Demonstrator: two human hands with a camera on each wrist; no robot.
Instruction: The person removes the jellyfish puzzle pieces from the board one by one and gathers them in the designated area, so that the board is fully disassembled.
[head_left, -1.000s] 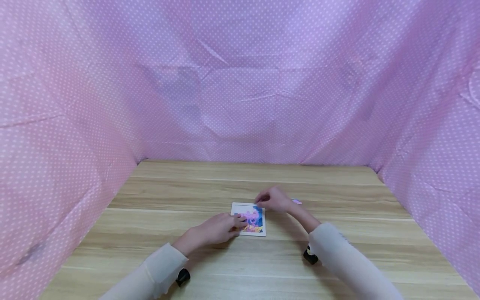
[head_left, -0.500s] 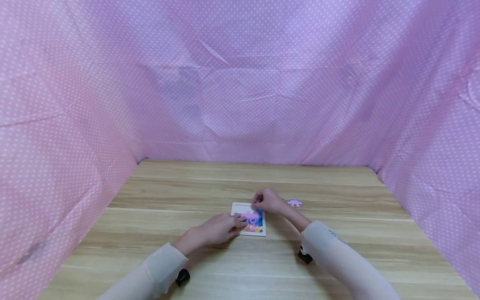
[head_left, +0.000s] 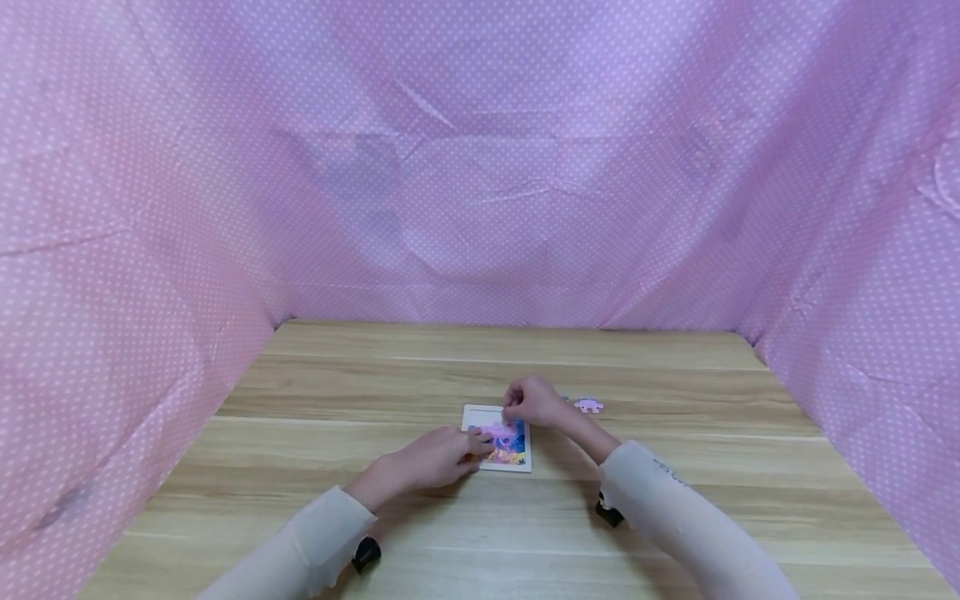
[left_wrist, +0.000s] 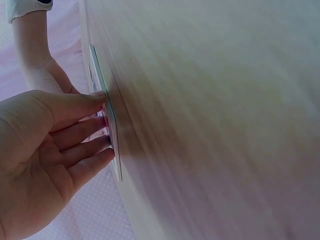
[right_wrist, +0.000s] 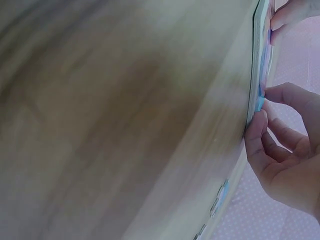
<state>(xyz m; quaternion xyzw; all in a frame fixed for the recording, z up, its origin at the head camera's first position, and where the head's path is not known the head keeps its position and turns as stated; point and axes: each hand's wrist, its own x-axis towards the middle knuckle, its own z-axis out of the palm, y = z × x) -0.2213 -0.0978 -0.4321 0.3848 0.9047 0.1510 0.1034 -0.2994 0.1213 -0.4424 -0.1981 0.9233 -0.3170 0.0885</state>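
A small jigsaw puzzle board [head_left: 474, 414] with a white frame and a bright blue, pink and yellow picture lies mid-table. My left hand [head_left: 438, 458] rests on its left side. In the left wrist view the left fingers [left_wrist: 82, 150] lie fairly straight over the picture, with the thumb at the board's near edge. My right hand [head_left: 536, 402] is over the far right corner. Its thumb and index finger pinch a blue puzzle piece [right_wrist: 260, 103] at the picture, as the right wrist view shows; the hand hides much of that corner from above.
A pinkish loose puzzle piece [head_left: 589, 405] lies right of the board, behind the right wrist. Another loose piece [head_left: 565, 398] shows partly beside it. The wooden table [head_left: 360, 367] is walled by pink dotted cloth [head_left: 480, 208] at the back and sides.
My right hand has moved a little left over the board's far edge, then stayed almost still. The loose pieces on the right have come into fuller view. The left hand has not moved.
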